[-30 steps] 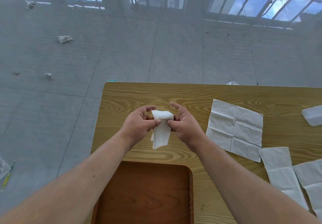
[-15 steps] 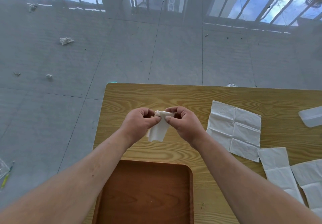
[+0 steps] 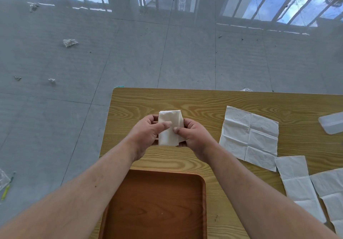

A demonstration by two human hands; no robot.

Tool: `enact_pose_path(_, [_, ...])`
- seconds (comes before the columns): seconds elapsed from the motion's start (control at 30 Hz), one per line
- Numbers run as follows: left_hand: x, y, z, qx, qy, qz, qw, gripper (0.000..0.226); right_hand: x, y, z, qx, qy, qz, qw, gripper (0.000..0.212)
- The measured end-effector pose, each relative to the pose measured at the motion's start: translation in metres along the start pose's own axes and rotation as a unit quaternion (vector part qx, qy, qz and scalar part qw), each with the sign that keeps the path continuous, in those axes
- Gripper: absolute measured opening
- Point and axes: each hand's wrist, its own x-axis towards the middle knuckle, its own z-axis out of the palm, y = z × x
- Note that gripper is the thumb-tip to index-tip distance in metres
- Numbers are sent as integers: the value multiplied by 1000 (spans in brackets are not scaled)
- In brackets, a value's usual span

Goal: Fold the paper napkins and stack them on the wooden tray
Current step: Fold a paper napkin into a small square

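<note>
White paper makes up the folded napkin [image 3: 169,127], held clear of the counter [image 3: 194,101] near its left edge, just beyond the far rim of the wooden tray [image 3: 203,192].

1. Align the layered edges flush before pressing.
2. Run both thumbs outward along the crease to set it.
3. Lower the packet flat into the tray, square to a corner.

The left hand [image 3: 146,134] pinches the napkin's left side, with the thumb on its face and the fingers curled behind. The right hand [image 3: 193,136] mirrors this grip on the right side. Both forearms converge from the near edge.
</note>
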Motion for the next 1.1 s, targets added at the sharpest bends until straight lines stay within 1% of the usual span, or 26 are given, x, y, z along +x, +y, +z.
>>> enact_pose_path(0.07, [-1,-4,-1,55,25,-8,998,39,-1,-1,-1,3,6,-8,1000,18])
enact_pose_path(0.13, [-2,-7,-4,112,62,-6,992,34,0,0,-2,-1,13,-11,1000,16])
enact_pose_path(0.2, [-3,-10,-6,128,67,-9,989,25,-1,0,-1,-8,16,-11,1000,15])
enact_pose_path(0.27, [-3,-11,-8,121,62,-16,991,20,-3,1,0,5,27,-1,1000,21])
enact_pose_path(0.33, [-5,-8,-7,81,58,-27,995,19,-3,1,1,12,44,10,999,26])
enact_pose_path(0.4, [-7,-5,-5,-6,37,-53,998,17,-3,2,2,8,54,14,998,26])
enact_pose_path(0.5, [-11,1,0,-118,0,-86,989,19,-6,1,3,11,43,15,999,22])
enact_pose_path(0.57, [-13,2,3,-156,-16,-94,983,24,-8,1,2,19,27,13,999,22])
enact_pose_path(0.63, [-15,3,8,-169,-30,-96,981,26,-9,0,2,31,9,11,999,24])
enact_pose_path(0.7, [-15,3,12,-135,-28,-88,987,22,-10,-1,1,47,-2,14,999,29])
enact_pose_path(0.8, [-14,1,15,-18,10,-54,998,16,-12,-3,-1,68,-11,18,997,30])
enact_pose_path(0.9, [-13,-1,15,86,48,-13,995,15,-13,-3,-4,77,-24,21,997,35])
enact_pose_path(1.03, [-14,-3,14,136,76,24,987,14,-14,-2,-4,125,-21,41,991,43])
enact_pose_path(1.1, [-14,-4,15,156,79,35,984,13,-14,-3,-4,120,-28,42,992,42])
